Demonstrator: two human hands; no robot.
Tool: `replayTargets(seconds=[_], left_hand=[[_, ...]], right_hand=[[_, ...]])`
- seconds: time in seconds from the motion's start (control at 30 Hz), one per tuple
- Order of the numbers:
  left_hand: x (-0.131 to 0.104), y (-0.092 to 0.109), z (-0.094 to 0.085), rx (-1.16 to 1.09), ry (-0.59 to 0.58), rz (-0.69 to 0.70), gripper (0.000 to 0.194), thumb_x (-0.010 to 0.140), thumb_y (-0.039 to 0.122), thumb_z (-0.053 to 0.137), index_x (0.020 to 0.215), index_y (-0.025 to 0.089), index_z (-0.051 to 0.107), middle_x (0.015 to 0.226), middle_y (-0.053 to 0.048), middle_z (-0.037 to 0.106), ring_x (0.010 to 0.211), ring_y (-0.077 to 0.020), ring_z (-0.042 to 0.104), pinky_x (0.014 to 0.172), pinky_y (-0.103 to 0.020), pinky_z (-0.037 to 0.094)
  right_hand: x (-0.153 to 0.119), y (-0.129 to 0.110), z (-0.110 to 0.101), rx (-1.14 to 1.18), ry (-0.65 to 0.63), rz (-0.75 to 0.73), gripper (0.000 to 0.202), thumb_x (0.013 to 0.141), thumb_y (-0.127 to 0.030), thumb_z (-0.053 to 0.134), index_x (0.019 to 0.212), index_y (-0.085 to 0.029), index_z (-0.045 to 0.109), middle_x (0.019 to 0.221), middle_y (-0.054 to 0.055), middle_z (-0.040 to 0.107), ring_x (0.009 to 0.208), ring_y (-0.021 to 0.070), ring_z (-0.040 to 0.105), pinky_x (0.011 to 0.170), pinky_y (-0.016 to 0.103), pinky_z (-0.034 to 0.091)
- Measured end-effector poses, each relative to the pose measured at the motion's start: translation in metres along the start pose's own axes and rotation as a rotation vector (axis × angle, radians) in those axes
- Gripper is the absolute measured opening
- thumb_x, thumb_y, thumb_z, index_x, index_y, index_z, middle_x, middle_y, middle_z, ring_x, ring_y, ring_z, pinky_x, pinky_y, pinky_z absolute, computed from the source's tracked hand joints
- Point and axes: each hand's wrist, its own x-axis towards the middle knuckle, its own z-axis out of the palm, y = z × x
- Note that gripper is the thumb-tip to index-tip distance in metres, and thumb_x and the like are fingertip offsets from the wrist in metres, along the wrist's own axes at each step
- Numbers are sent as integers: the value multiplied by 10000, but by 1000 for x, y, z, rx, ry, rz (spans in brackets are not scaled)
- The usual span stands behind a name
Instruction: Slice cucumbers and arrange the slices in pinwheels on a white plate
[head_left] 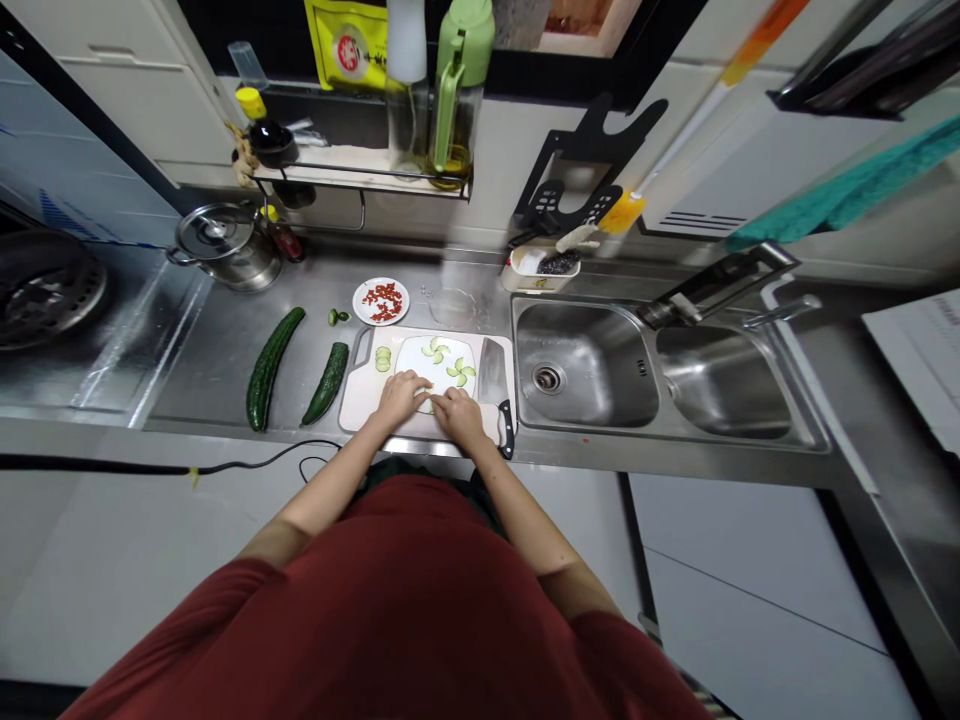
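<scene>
A white square plate (409, 352) lies on the cutting board (366, 400), bearing cucumber slices (460, 372) set out in pinwheel shapes. Over the plate's near edge, my left hand (399, 398) and my right hand (459, 418) meet with fingertips pinched together. Small green cucumber pieces show at the fingertips, partly hidden by the fingers. Left of the plate, a short stack of cucumber slices (383, 359) rests on the board. On the board's right side lies a kitchen knife (493, 368), its black handle toward me, beside my right hand.
A cut cucumber (325, 384) and a whole cucumber (274, 370) lie to the left, near cucumber ends (337, 317). Behind the board sits a plate of red pieces (381, 301). A double sink (589, 365) is at the right; a steel pot (225, 245) stands back left.
</scene>
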Motion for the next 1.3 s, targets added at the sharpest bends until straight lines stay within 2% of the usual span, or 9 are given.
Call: replayTargets(seconds=[0.2, 0.7, 1.3], left_hand=[[0, -1, 1, -2, 0, -8, 261, 878, 347, 570, 1093, 273, 699, 1009, -61, 626, 1015, -230, 553, 909, -353, 387], [0, 4, 2, -3, 1, -42, 241, 862, 318, 585, 1071, 275, 697, 1032, -62, 625, 1037, -234, 551, 914, -363, 374], [-1, 13, -5, 29, -23, -66, 243, 869, 296, 564, 1083, 269, 677, 1052, -61, 626, 1035, -233, 557, 906, -358, 377]], right_hand=[[1, -2, 1, -31, 0, -1, 350, 989, -358, 386, 1130, -255, 689, 998, 84, 580, 932, 205, 469, 752, 272, 341], [3, -2, 2, -79, -24, -3, 335, 985, -359, 390, 1078, -257, 694, 993, 79, 579, 945, 210, 468, 739, 271, 345], [8, -12, -6, -165, -73, -52, 313, 977, -271, 402, 1108, -196, 676, 1005, 105, 594, 984, 228, 491, 767, 298, 395]])
